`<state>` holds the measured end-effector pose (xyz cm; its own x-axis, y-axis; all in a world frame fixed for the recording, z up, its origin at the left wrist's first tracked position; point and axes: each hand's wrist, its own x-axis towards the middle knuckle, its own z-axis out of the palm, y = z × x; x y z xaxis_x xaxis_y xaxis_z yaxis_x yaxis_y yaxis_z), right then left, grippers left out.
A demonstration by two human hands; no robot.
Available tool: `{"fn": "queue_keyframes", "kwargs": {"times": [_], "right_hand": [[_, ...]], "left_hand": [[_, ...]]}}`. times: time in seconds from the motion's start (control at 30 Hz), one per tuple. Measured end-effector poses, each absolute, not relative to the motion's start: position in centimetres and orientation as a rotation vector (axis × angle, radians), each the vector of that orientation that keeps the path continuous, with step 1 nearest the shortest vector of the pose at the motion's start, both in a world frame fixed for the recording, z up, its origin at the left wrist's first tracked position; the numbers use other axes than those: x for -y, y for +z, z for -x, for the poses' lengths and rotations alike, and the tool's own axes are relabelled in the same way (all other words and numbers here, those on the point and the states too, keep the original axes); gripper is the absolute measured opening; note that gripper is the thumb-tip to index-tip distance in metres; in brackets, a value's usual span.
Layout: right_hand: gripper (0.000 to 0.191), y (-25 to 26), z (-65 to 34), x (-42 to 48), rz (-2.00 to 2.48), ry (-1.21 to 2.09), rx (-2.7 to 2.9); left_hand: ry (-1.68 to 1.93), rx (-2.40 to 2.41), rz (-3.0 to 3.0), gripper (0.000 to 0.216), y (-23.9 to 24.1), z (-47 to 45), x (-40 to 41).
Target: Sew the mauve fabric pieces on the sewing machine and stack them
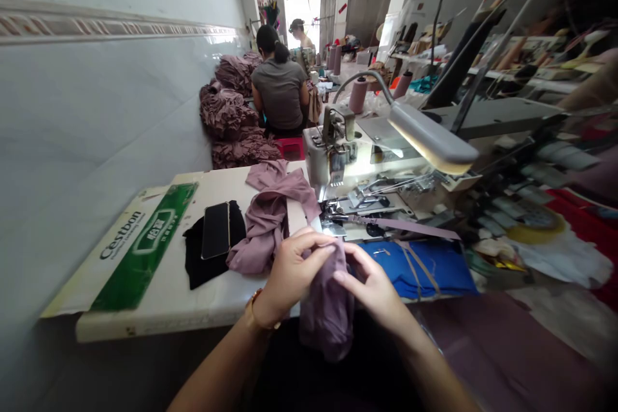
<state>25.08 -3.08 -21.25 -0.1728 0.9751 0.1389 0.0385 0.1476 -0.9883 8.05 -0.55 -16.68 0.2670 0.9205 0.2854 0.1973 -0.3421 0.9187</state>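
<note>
Head view, lower centre. Left hand (290, 270) and right hand (374, 290) close together, both pinched shut on one mauve cloth (326, 312). Left fingers (313, 246) curled over its top edge; right fingertips (344, 273) pressed to the same edge from the other side. Remainder of the cloth hanging bunched below the hands, in front of the near edge of the surface (164, 302), over a dark lap. Gold band (255, 317) on the left wrist.

Centre left, on the surface: crumpled mauve piece (270, 212), just above the left hand. Left of that, dark phone (215, 230) lying on a black cloth (200, 267). Further left, green-and-white printed sheet (140, 248) flat along the surface's far-left side.

Centre right: sewing machine (333, 154), with a lamp (432, 138) on a bent arm above its bed. Mauve strip (415, 227) running rightward from the needle area. Blue cloth (434, 267) below the strip, just right of the right hand, crossed by thin tan bands.

Upper centre: person in a grey top (280, 93), seated, back to the camera, well apart from the hands. Mauve heap (229, 116) against the wall, left of that person. Thread cone (358, 95) to the right of them. Right edge of the frame blurred; details there not readable.
</note>
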Motion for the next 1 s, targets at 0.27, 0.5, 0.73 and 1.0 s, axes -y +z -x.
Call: {"fn": "queue_keyframes", "kwargs": {"times": [0.27, 0.5, 0.73, 1.0], "right_hand": [[0.022, -21.0, -24.0, 1.6, 1.158, 1.031, 1.127], [0.017, -23.3, -23.2, -0.4, 1.465, 0.64, 1.107], [0.019, -24.1, -21.8, -0.8, 1.575, 0.58, 1.171], [0.025, -24.9, -23.1, 1.4, 1.488, 0.698, 1.207]], "left_hand": [[1.1, -1.125, -1.719, 0.018, -17.7, -8.7, -0.4], [1.044, -1.293, -2.339, 0.022, -20.8, -10.0, -2.0], [1.127, -1.576, -2.477, 0.03, -21.7, -7.5, -2.1], [0.94, -1.108, -2.757, 0.042, -23.2, -9.8, -1.3]]}}
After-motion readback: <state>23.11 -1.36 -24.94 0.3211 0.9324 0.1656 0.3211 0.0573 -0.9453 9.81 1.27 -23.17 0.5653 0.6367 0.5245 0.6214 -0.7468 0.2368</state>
